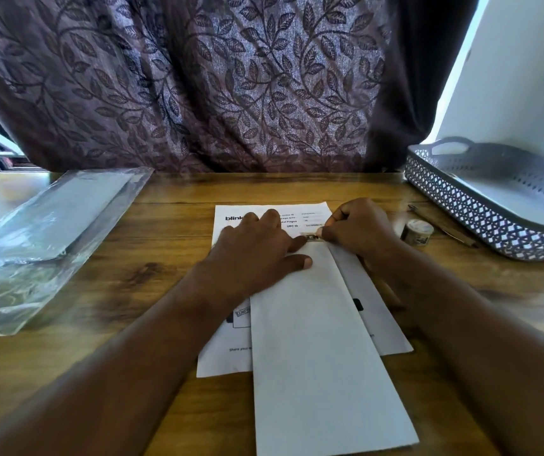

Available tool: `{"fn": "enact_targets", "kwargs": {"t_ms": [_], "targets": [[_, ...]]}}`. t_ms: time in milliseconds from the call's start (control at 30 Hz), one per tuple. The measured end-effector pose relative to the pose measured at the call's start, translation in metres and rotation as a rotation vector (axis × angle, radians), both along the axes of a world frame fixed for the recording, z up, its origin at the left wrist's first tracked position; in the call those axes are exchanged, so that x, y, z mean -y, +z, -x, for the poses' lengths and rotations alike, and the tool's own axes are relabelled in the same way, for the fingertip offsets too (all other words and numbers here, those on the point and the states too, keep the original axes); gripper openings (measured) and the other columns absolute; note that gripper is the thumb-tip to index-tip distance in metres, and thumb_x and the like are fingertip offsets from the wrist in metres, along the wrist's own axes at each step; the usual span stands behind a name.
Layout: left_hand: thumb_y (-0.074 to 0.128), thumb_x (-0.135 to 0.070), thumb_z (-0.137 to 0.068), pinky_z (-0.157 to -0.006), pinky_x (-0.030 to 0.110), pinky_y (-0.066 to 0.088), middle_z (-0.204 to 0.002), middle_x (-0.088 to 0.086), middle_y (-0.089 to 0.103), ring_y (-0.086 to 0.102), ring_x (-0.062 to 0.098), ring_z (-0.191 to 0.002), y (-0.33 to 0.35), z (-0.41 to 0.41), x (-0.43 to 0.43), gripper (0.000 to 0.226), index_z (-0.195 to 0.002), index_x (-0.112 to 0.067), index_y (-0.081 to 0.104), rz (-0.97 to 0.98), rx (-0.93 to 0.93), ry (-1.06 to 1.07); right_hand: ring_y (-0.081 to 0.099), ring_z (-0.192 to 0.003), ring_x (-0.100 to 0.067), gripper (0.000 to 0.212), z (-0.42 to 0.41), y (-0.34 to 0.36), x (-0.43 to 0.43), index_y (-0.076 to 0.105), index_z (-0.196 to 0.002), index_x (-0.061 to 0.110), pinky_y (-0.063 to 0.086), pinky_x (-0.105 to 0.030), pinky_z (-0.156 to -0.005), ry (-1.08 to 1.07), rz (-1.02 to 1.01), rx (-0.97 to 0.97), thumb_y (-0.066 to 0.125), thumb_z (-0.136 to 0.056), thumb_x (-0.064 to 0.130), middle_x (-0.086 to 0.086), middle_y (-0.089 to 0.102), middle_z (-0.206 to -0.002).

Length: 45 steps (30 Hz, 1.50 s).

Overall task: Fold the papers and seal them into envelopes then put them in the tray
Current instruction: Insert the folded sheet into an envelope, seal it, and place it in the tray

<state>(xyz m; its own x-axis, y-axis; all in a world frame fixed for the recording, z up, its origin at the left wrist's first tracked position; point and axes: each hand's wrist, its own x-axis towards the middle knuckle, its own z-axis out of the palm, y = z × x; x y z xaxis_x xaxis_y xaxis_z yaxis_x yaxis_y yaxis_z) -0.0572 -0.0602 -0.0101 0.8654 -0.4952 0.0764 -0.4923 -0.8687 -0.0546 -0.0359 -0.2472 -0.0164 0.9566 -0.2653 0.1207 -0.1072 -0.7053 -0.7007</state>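
Envelope (326, 357) nearest: long, white, near end almost at bottom of view, lying on printed sheet (228, 360). Table (132, 284): bare wood open either side of forearms. Curtain (198, 83) closes off far edge. Plastic packet (43, 232) fills left side. Tray (461, 205) far right, well apart from envelope. Left hand (257, 245) flat, fingers straight, pressing envelope's far end. Right hand (356, 230) curled, pinching tape strip (313, 237) there. Pen (441, 230) and tape roll (417, 232) between right hand and tray.
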Motion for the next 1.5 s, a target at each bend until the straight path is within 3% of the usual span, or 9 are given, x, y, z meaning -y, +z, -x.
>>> {"fn": "enact_targets", "kwargs": {"t_ms": [167, 400, 567, 800, 967, 1067, 1300, 1433, 1500], "targets": [[0.04, -0.067, -0.095, -0.091, 0.052, 0.051, -0.126, 0.007, 0.044, 0.045, 0.03, -0.115, 0.0, -0.002, -0.002, 0.054, -0.142, -0.044, 0.049, -0.017, -0.033, -0.015, 0.068, -0.085, -0.018, 0.016, 0.0, -0.002, -0.001, 0.074, -0.08, 0.004, 0.046, -0.023, -0.053, 0.002, 0.044, 0.028, 0.083, -0.079, 0.017, -0.006, 0.074, -0.089], [0.041, -0.07, -0.093, -0.1, 0.053, 0.045, -0.133, 0.005, 0.042, 0.042, 0.028, -0.123, 0.004, -0.003, -0.005, 0.057, -0.146, -0.049, 0.041, 0.001, -0.076, -0.023, 0.068, -0.087, -0.022, 0.015, 0.001, -0.002, -0.001, 0.072, -0.081, 0.002, 0.05, -0.027, -0.057, -0.005, 0.089, 0.042, 0.08, -0.08, 0.015, -0.008, 0.073, -0.09], [0.028, -0.072, -0.095, -0.109, 0.055, 0.032, -0.136, 0.001, 0.039, 0.036, 0.024, -0.129, -0.004, -0.001, -0.002, 0.062, -0.151, -0.046, 0.032, 0.021, -0.032, 0.016, 0.064, -0.08, -0.019, 0.013, 0.001, -0.004, 0.0, 0.072, -0.081, 0.004, 0.041, -0.021, -0.051, -0.013, 0.088, 0.055, 0.079, -0.08, 0.016, -0.006, 0.071, -0.084], [0.029, -0.071, -0.095, -0.107, 0.056, 0.035, -0.135, 0.001, 0.041, 0.039, 0.026, -0.128, -0.009, -0.001, -0.001, 0.061, -0.149, -0.044, 0.036, 0.06, 0.003, 0.025, 0.062, -0.075, -0.016, 0.014, 0.001, -0.004, 0.001, 0.072, -0.081, 0.005, 0.036, -0.022, -0.048, 0.013, 0.08, 0.055, 0.078, -0.082, 0.017, -0.004, 0.07, -0.082], [0.034, -0.07, -0.094, -0.105, 0.055, 0.037, -0.132, 0.0, 0.044, 0.042, 0.027, -0.125, -0.007, 0.0, -0.003, 0.053, -0.142, -0.049, 0.04, 0.099, -0.019, 0.004, 0.067, -0.084, -0.019, 0.014, 0.001, -0.003, 0.001, 0.072, -0.083, 0.003, 0.044, -0.022, -0.052, 0.016, 0.065, 0.052, 0.078, -0.082, 0.016, -0.005, 0.073, -0.089], [0.039, -0.073, -0.091, -0.107, 0.055, 0.036, -0.134, 0.0, 0.044, 0.041, 0.027, -0.127, -0.002, 0.0, -0.005, 0.054, -0.141, -0.051, 0.042, 0.097, -0.066, 0.009, 0.066, -0.085, -0.018, 0.013, 0.0, -0.005, 0.002, 0.072, -0.083, 0.004, 0.039, -0.02, -0.05, 0.019, 0.067, 0.054, 0.078, -0.082, 0.016, -0.005, 0.073, -0.091], [0.043, -0.076, -0.088, -0.108, 0.054, 0.036, -0.135, -0.001, 0.044, 0.041, 0.027, -0.129, 0.002, 0.0, -0.003, 0.055, -0.136, -0.05, 0.048, 0.093, -0.096, 0.026, 0.058, -0.078, -0.011, 0.039, 0.005, -0.003, 0.001, 0.066, -0.086, 0.012, 0.037, -0.025, -0.055, 0.088, 0.068, 0.047, 0.085, -0.075, 0.044, 0.005, 0.064, -0.081], [0.044, -0.077, -0.087, -0.106, 0.053, 0.039, -0.136, -0.001, 0.045, 0.043, 0.028, -0.128, 0.003, -0.001, -0.003, 0.055, -0.135, -0.049, 0.048, 0.079, -0.083, 0.024, 0.05, -0.075, -0.007, 0.03, 0.004, -0.001, 0.005, 0.068, -0.092, 0.013, 0.035, -0.022, -0.055, 0.109, 0.057, 0.003, 0.085, -0.078, 0.033, 0.007, 0.059, -0.081], [0.046, -0.077, -0.086, -0.103, 0.052, 0.041, -0.134, -0.001, 0.047, 0.045, 0.028, -0.126, 0.004, -0.003, -0.003, 0.054, -0.132, -0.049, 0.051, 0.08, -0.075, 0.02, 0.054, -0.083, -0.01, 0.02, 0.004, -0.001, 0.007, 0.069, -0.092, 0.013, 0.037, -0.019, -0.055, 0.105, -0.001, -0.014, 0.082, -0.081, 0.022, 0.006, 0.06, -0.085]]}}
